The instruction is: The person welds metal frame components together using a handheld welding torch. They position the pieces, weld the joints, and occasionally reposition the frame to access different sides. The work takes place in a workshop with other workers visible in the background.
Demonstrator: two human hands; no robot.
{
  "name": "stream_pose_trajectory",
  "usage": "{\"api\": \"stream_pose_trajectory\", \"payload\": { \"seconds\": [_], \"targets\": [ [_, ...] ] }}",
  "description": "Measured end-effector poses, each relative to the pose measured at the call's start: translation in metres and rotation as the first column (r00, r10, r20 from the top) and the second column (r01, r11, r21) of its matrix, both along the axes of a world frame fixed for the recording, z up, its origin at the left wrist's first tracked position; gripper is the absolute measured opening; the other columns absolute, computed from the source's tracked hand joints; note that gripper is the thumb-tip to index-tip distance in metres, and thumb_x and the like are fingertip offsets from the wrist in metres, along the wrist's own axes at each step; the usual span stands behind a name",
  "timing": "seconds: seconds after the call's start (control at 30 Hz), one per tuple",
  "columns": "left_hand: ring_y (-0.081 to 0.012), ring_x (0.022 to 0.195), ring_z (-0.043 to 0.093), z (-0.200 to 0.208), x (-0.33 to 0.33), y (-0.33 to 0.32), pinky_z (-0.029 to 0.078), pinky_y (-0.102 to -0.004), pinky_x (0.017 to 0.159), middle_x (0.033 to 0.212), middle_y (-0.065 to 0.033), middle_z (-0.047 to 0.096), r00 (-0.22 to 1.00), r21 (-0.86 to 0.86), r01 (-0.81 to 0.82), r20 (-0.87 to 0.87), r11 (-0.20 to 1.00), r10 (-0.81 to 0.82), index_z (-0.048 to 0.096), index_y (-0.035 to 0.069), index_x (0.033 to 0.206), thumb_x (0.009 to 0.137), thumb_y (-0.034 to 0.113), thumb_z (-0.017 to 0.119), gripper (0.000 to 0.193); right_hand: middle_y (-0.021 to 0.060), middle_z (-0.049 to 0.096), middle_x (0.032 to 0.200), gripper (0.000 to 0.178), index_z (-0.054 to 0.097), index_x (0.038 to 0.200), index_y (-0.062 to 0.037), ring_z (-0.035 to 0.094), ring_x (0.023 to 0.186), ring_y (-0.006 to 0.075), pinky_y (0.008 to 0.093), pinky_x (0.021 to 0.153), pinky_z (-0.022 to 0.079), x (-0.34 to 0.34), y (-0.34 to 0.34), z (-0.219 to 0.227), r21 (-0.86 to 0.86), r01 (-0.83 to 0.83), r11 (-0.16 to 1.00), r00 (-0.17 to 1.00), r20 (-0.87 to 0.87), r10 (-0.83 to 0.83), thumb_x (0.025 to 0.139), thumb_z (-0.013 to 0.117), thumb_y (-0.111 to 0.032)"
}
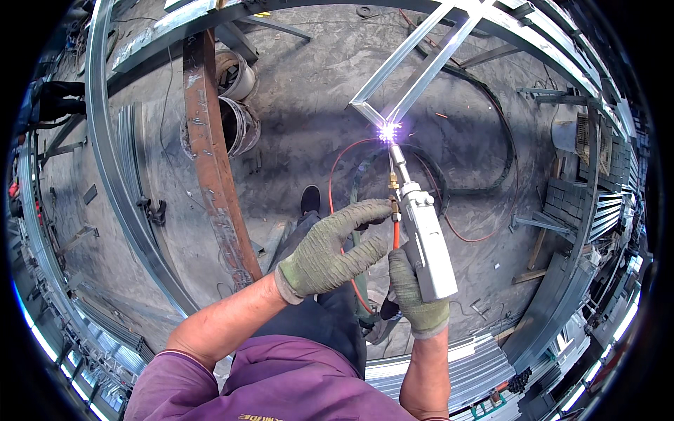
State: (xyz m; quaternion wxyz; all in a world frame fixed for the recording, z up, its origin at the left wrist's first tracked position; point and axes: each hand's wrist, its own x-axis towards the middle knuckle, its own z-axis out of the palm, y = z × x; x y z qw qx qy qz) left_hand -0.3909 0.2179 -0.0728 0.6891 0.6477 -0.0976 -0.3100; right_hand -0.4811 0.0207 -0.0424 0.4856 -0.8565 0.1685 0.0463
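My right hand [420, 298], in a grey-green work glove, is wrapped around the rear of a white handheld welding gun [430, 245]. The gun's tip meets a bright violet-white spark [387, 132] at the corner of a silver metal tube frame [370, 112]. My left hand [319, 252], gloved alike, is stretched toward the gun's left side with forefinger and thumb apart. Its forefinger reaches the brass fitting [394, 203], where an orange hose [396, 234] joins; firm contact cannot be made out. The other left fingers are partly hidden beneath.
A rusty steel beam [210, 140] stands left of my leg, beside two buckets [242, 126] holding dark scraps. Long silver tubes [133, 203] run along the left. A black cable [509, 151] and red hose [333, 168] loop over the concrete floor. Stacked metal profiles [449, 372] lie at lower right.
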Motion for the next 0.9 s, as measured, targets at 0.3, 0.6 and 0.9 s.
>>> {"api": "stream_pose_trajectory", "payload": {
  "seconds": [0.3,0.6,0.9],
  "targets": [
    [-0.0216,0.143,0.060,0.005,0.002,0.001,0.049,-0.0384,0.119,0.156,-0.0148,0.063,0.999,0.016,0.013,-0.039,1.000,-0.012,0.062,0.003,0.151,0.106,0.019,0.074,0.050,0.0073,0.073,0.080,0.014,0.078,0.100,-0.0051,0.073,0.067,0.0257,0.0387,0.060,0.057,-0.003,0.000,0.000,0.042,0.037,0.998,0.997,-0.066,-0.034,0.089,0.086,-0.005],
    [-0.0221,0.140,0.062,0.007,0.001,0.002,0.052,-0.0382,0.116,0.157,-0.0149,0.062,0.999,0.022,0.024,-0.028,0.999,-0.023,0.062,0.002,0.150,0.106,0.017,0.073,0.048,0.0073,0.072,0.079,0.014,0.077,0.098,-0.0059,0.072,0.065,0.0266,0.0391,0.058,0.055,-0.003,0.004,0.004,0.028,0.054,0.998,0.997,-0.058,-0.052,0.088,0.087,-0.007],
    [-0.0214,0.139,0.062,0.002,-0.005,0.003,0.053,-0.0373,0.115,0.158,-0.0161,0.061,0.998,-0.006,0.023,-0.056,1.000,-0.024,0.061,0.002,0.151,0.106,0.015,0.073,0.048,0.0065,0.071,0.078,0.014,0.075,0.096,-0.0062,0.070,0.063,0.0268,0.0395,0.057,0.054,-0.006,0.003,0.001,-0.062,-0.015,0.998,1.000,-0.017,0.014,0.088,0.087,-0.007]
  ]
}}
